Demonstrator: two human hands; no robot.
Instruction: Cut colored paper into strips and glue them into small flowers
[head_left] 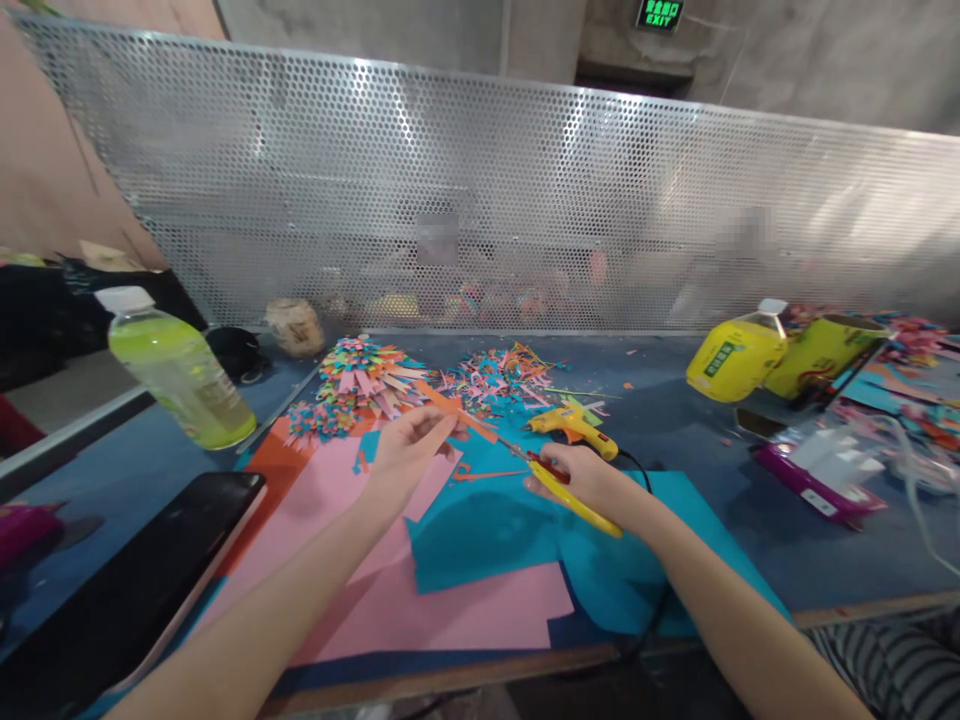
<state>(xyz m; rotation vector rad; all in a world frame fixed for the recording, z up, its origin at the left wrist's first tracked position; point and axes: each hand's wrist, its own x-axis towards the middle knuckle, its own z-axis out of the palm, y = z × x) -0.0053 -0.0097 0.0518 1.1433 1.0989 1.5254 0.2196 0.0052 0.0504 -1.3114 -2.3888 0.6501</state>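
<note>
A perforated metal screen [487, 180] backs the blue tabletop [645, 365]. Flat, angular pink paper [442, 620] lies partly beneath smooth teal sheets [487, 540]. Above them, the left hand's grip [412, 445] is pinched tight, the right hand's grip [589, 480] wrapped round yellow-handled scissors [571, 499]; held in the left grip, a narrow orange paper strip [478, 426] slants to the blades.

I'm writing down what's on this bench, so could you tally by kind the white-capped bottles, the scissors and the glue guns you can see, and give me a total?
White-capped bottles: 2
Scissors: 1 pair, in the right hand
Glue guns: 1
Total: 4
</note>
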